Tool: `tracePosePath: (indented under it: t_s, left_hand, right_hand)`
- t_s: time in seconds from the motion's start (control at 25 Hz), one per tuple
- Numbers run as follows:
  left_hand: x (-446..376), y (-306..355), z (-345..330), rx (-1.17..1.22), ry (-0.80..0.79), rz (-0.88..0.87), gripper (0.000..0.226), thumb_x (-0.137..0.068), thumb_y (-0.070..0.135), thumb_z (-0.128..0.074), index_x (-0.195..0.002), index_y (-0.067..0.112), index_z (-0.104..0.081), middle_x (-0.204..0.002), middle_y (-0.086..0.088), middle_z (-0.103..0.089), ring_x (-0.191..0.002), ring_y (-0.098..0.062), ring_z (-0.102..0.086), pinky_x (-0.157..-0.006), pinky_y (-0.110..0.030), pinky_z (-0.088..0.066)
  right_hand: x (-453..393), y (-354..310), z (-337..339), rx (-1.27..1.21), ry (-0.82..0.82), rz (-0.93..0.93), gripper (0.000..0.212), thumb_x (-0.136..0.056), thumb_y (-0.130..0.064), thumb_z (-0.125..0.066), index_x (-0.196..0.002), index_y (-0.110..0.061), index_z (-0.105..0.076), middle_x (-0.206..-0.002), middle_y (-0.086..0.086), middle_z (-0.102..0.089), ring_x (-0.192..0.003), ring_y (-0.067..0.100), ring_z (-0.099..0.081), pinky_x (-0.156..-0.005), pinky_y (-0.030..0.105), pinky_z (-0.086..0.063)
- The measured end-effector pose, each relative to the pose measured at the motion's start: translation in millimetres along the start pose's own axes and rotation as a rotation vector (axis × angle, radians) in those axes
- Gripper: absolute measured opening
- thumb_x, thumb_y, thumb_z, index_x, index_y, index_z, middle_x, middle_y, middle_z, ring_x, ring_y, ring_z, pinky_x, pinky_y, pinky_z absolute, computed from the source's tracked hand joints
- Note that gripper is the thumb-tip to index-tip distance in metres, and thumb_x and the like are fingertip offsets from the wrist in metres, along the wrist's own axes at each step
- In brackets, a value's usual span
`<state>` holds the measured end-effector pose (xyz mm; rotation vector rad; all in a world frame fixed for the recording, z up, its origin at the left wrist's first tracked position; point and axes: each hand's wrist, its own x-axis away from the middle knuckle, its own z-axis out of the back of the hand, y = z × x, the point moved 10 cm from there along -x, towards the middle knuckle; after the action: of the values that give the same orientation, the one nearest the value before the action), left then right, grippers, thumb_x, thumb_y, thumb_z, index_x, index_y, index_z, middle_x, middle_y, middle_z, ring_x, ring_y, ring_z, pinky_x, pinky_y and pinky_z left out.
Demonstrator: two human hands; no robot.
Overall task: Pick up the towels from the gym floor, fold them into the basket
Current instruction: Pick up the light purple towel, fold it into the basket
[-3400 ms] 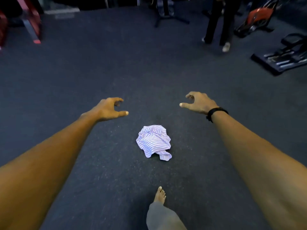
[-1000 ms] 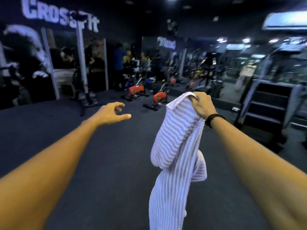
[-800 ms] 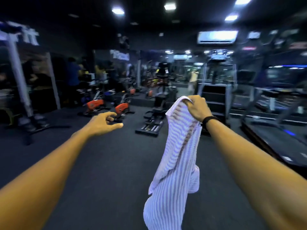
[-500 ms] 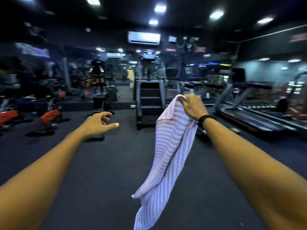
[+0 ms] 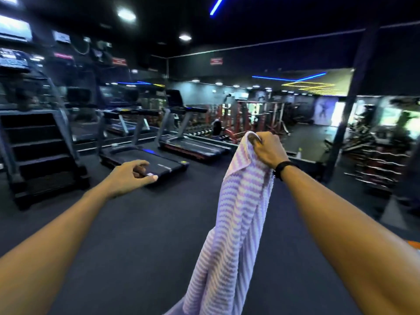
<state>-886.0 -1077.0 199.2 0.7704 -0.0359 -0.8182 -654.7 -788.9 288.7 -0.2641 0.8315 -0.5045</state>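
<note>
Beyond both hands, treadmills (image 5: 168,144) replaced bikes; right hand (image 5: 268,151) still grips towel (image 5: 236,219).

Ahead of me the dark floor (image 5: 145,223) runs out to a row of treadmills (image 5: 145,160), the nearest with a blue light on its deck. To my left stands a stair-climber (image 5: 38,146) with black steps. Further back are red racks (image 5: 250,117), and on my right what look like bars on a stand (image 5: 381,164), though that side is blurred. Round ceiling lights (image 5: 126,14) and a blue strip light (image 5: 217,5) glow overhead.
</note>
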Motion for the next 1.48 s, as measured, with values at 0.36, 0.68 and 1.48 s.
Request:
tracePosePath:
  t_s: [0.36, 0.68, 1.48]
  left_hand:
    - [-72.4, 266.2, -270.2, 0.071, -0.263, -0.288, 0.061, -0.077, 0.043, -0.073, -0.130, 0.018, -0.055, -0.120, -0.005, -0.062, -0.110, -0.020, -0.059, -0.101, -0.037, -0.044]
    - [-85.9, 462.5, -461.6, 0.182, -0.480, -0.463, 0.061, -0.075, 0.051, -0.072, -0.128, 0.026, -0.054, -0.118, 0.003, -0.060, -0.107, -0.015, -0.056, -0.093, -0.030, -0.043]
    - [-295.4, 778.7, -857.6, 0.218, -0.761, -0.658, 0.062, -0.078, 0.043, -0.074, -0.131, 0.018, -0.054, -0.115, -0.002, -0.061, -0.101, -0.015, -0.059, -0.085, -0.025, -0.041]
  right_hand:
    - [75.2, 300.7, 202.3, 0.205, 0.085, -0.332, 0.052, -0.099, -0.031, -0.045, -0.052, -0.016, -0.030, -0.053, 0.004, -0.034, -0.066, 0.019, -0.041, -0.060, 0.035, -0.028]
    - [144.9, 475.3, 375.5, 0.343, 0.204, -0.558, 0.048, -0.096, -0.037, -0.047, -0.051, -0.020, -0.039, -0.059, 0.004, -0.042, -0.071, 0.016, -0.045, -0.064, 0.039, -0.040]
    - [123.8, 859.7, 580.4, 0.680, 0.231, -0.852, 0.032, -0.098, -0.024, -0.051, -0.066, -0.020, -0.056, -0.076, 0.009, -0.059, -0.077, 0.019, -0.050, -0.067, 0.031, -0.034]
